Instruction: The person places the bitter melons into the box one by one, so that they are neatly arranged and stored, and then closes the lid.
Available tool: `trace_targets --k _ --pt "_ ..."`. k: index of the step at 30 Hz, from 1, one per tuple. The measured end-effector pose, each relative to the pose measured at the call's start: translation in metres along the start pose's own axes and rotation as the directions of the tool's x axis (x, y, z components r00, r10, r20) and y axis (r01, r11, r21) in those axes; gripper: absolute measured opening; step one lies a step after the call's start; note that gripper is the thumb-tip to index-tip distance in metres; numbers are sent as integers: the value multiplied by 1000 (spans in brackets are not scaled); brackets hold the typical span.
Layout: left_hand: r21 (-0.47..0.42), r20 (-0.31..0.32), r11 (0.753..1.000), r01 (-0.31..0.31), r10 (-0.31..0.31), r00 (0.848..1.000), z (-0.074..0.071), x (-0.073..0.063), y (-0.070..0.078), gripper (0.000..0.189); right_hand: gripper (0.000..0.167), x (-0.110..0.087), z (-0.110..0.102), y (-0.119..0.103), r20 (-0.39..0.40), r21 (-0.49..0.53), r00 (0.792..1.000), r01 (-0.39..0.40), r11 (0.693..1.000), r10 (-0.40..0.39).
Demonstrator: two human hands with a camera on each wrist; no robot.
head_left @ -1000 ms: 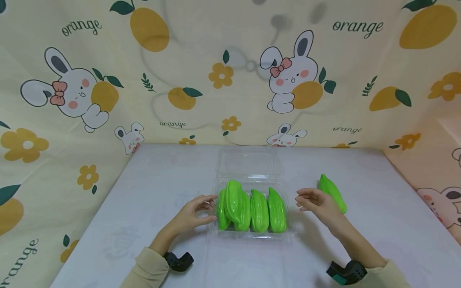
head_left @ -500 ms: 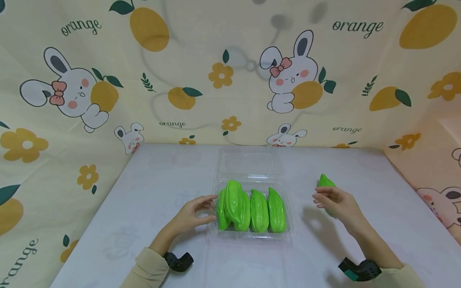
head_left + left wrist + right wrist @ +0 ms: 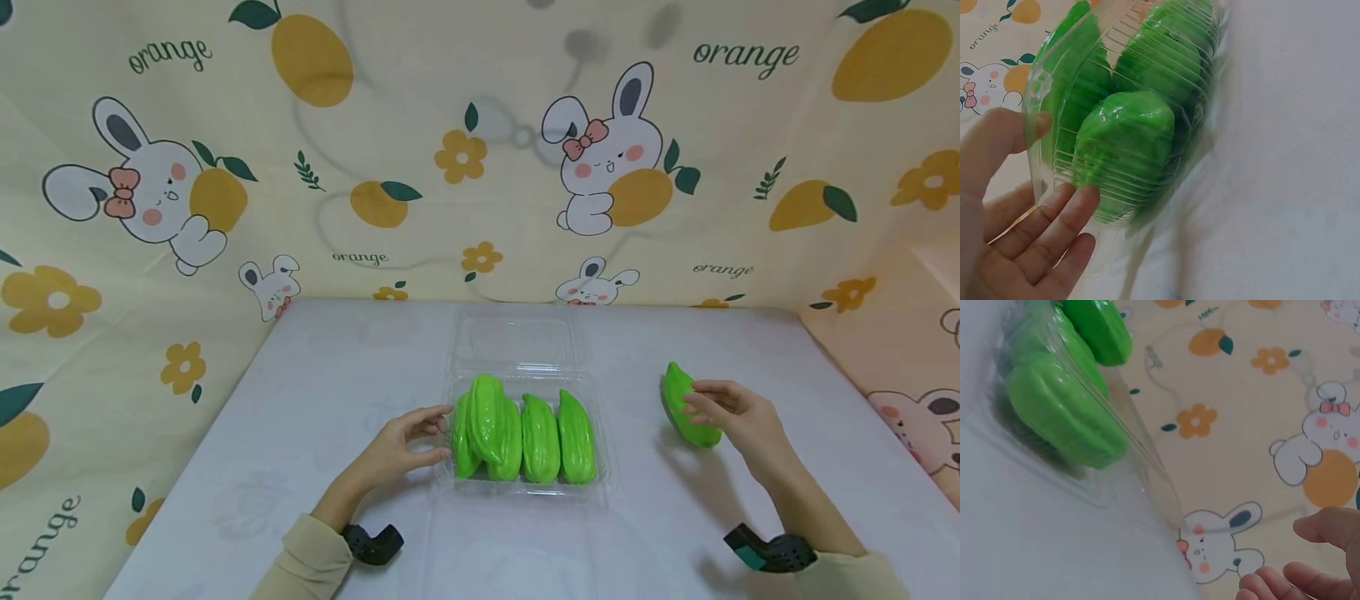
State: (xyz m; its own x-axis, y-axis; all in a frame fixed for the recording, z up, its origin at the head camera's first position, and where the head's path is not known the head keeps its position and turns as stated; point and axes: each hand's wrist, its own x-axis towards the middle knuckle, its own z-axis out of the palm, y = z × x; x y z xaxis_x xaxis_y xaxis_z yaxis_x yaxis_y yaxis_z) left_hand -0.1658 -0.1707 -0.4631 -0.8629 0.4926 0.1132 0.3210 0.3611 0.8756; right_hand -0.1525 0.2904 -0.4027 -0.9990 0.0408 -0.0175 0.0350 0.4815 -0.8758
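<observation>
A clear plastic clamshell box (image 3: 602, 467) stands open in the middle of the white table (image 3: 300, 433) and holds several glossy green ridged vegetables (image 3: 540, 429). My left hand (image 3: 442, 433) touches the box's left wall with thumb and fingertips. In the left wrist view the thumb (image 3: 997, 140) lies at the rim and the fingers (image 3: 1054, 219) against the ribbed wall (image 3: 1044, 175), with the vegetables (image 3: 1125, 137) inside. One more green vegetable (image 3: 678, 396) lies loose on the table to the right. My right hand (image 3: 705, 404) rests its fingers on it, not closed around it.
The box's clear lid (image 3: 517, 337) lies folded back behind it. A cloth printed with rabbits and oranges (image 3: 480, 150) walls the table at the back and both sides. The right wrist view shows the box (image 3: 1141, 469) from the side and my loosely bent right hand (image 3: 1279, 553).
My right hand has moved right, away from the box, and now lies on the loose vegetable. The left hand and the box have stayed put.
</observation>
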Motion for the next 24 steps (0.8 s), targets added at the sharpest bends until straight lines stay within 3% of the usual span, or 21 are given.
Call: trace_targets --k 11,19,24 --pt "-18 8 1000 10 -10 1000 0 0 -2 59 10 2 -18 10 -7 86 1000 -17 996 18" --pt "-39 8 999 -7 8 1000 0 0 -2 59 16 4 -27 18 4 246 1000 15 969 -16" --pt "-45 9 999 -11 12 1000 0 0 -2 60 14 6 -31 23 11 328 1000 -24 944 22"
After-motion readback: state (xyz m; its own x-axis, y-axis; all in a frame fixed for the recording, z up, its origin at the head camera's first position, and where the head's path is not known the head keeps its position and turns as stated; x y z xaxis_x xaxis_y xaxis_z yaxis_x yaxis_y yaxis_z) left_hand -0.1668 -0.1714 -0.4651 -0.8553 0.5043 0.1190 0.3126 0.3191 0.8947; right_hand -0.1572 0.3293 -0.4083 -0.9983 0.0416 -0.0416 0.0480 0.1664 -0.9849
